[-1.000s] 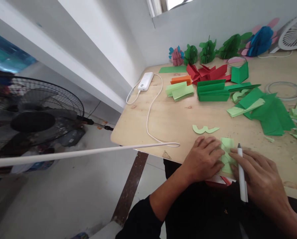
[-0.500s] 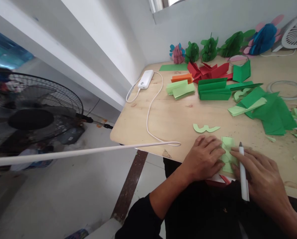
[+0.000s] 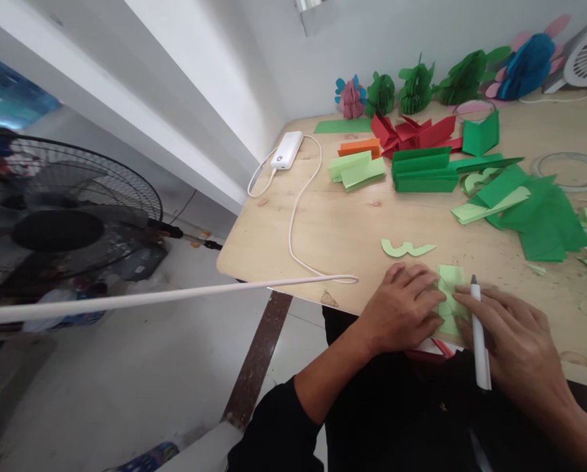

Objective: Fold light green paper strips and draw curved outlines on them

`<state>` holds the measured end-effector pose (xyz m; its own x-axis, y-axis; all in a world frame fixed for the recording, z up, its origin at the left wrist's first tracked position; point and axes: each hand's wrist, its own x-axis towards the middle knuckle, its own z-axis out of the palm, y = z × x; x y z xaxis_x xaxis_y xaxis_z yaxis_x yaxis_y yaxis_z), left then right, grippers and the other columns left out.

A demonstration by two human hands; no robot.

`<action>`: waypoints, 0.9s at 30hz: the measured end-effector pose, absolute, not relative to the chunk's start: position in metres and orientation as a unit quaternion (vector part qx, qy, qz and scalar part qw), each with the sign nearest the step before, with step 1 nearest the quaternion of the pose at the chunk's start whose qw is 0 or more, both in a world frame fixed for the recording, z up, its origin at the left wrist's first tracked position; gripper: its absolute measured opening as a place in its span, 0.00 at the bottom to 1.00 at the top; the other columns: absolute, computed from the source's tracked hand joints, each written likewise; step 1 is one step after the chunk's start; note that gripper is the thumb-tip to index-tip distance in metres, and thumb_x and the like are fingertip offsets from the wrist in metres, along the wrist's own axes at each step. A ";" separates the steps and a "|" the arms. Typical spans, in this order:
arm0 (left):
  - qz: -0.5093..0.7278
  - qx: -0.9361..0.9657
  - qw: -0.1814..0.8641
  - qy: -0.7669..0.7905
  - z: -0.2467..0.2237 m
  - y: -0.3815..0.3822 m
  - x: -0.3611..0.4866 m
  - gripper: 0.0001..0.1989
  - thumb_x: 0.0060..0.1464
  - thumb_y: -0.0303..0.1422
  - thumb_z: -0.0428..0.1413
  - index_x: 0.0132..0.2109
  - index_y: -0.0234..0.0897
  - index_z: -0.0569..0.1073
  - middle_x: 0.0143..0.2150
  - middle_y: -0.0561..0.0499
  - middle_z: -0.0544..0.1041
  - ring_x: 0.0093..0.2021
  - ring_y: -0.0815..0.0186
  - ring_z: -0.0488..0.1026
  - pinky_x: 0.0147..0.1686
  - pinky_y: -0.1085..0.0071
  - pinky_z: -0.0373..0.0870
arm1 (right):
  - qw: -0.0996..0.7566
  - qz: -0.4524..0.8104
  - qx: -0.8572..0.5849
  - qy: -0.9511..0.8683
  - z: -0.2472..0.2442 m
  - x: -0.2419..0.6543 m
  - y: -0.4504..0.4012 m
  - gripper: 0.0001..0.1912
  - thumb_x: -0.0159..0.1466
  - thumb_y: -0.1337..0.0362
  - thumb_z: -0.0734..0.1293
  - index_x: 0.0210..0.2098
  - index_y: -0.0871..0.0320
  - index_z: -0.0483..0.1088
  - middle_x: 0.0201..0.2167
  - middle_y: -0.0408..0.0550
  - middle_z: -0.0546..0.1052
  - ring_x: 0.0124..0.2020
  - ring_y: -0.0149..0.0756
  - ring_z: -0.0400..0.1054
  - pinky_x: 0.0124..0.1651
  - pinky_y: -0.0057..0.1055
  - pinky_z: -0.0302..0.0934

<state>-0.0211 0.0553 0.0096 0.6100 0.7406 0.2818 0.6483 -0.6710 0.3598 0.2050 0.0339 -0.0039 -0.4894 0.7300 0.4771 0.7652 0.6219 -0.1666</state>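
A light green paper strip [image 3: 449, 298] with a faint drawn curve lies at the table's front edge. My left hand [image 3: 405, 307] rests flat on its left side, fingers slightly spread. On the strip's right side are the fingers of my right hand [image 3: 514, 334], which holds a white pen [image 3: 479, 341] between its fingers, dark tip pointing away from me. Just beyond my left hand lies a wavy light green cutout [image 3: 406, 248], touched by neither hand.
Folded red paper [image 3: 416, 134], dark green folded strips [image 3: 424, 172] and loose green sheets [image 3: 549, 216] lie farther back. Paper figures [image 3: 416, 88] stand along the wall. A white power bank [image 3: 287, 150] with a cable [image 3: 293, 223] sits on the left, and a black fan [image 3: 57, 229] stands beyond the table.
The view has shifted slightly. Both hands remain at the light green strip, and the pen is still in my right hand.
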 end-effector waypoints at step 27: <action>0.225 0.871 0.146 0.412 0.012 0.055 -0.019 0.18 0.62 0.33 0.49 0.55 0.33 0.74 0.57 0.42 0.74 0.63 0.54 0.64 0.66 0.56 0.56 | 0.252 -0.059 -0.438 -0.861 0.008 0.197 0.034 0.17 0.63 0.65 0.67 0.52 0.55 0.69 0.43 0.52 0.81 0.51 0.43 0.71 0.53 0.39 0.57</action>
<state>-0.0194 0.0551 0.0117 0.5589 0.7838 0.2709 0.6523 -0.6172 0.4400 0.1966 0.0342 0.0084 -0.4893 0.7244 0.4856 0.7840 0.6093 -0.1190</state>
